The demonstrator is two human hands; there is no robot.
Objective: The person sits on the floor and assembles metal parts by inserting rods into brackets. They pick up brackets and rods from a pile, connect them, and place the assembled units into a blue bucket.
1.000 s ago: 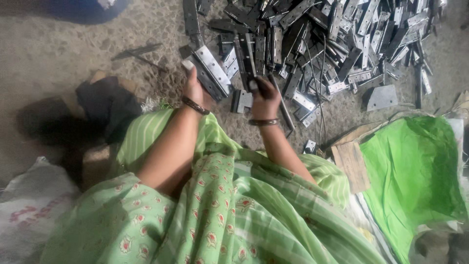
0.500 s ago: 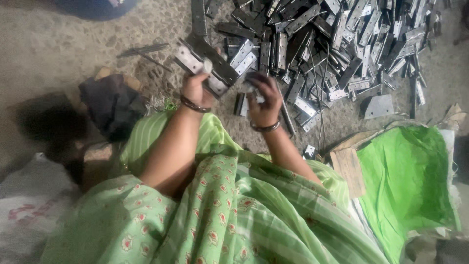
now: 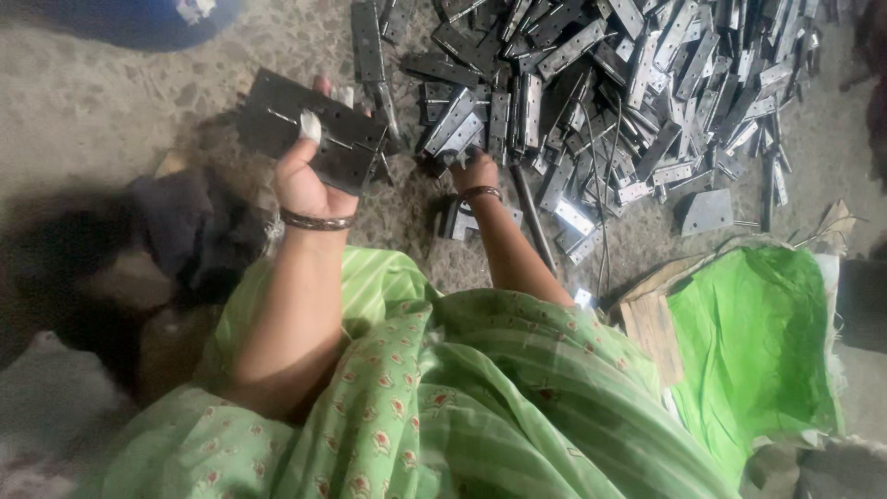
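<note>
Two bare hands work above a lap draped in green patterned cloth [image 3: 443, 397], which fills the near edge of the view. The left hand [image 3: 309, 180], with a bangle at the wrist, is raised over the concrete floor [image 3: 120, 102] and grips a dark, flat metal hinge plate [image 3: 309, 125]; the thumb, wrapped at its tip in white tape, presses on the plate's upper face while the fingers curl behind it, so the hand is clamped on the plate. The plate lies tilted, its long side running from upper left to lower right, and it sits left of the big heap.

The right hand [image 3: 476, 171], also with a bangle, reaches to the near rim of a pile of metal hinges [image 3: 610, 83]. Its fingers are bent down among the pieces, touching them, but whether they pinch one or merely rest on them cannot be told. Just nearer than this hand, a small stack of hinges [image 3: 457, 222] lies on the floor beside the forearm.

To the right, near the knee, a bright green bag [image 3: 753, 342] lies spread over torn cardboard [image 3: 651, 333]. A dark rag [image 3: 185, 226] lies on the floor at left. Farther off, the heap spreads toward the far right corner, bright and dark pieces crossed every way. A blue object [image 3: 139, 18] shows at the far left edge.
</note>
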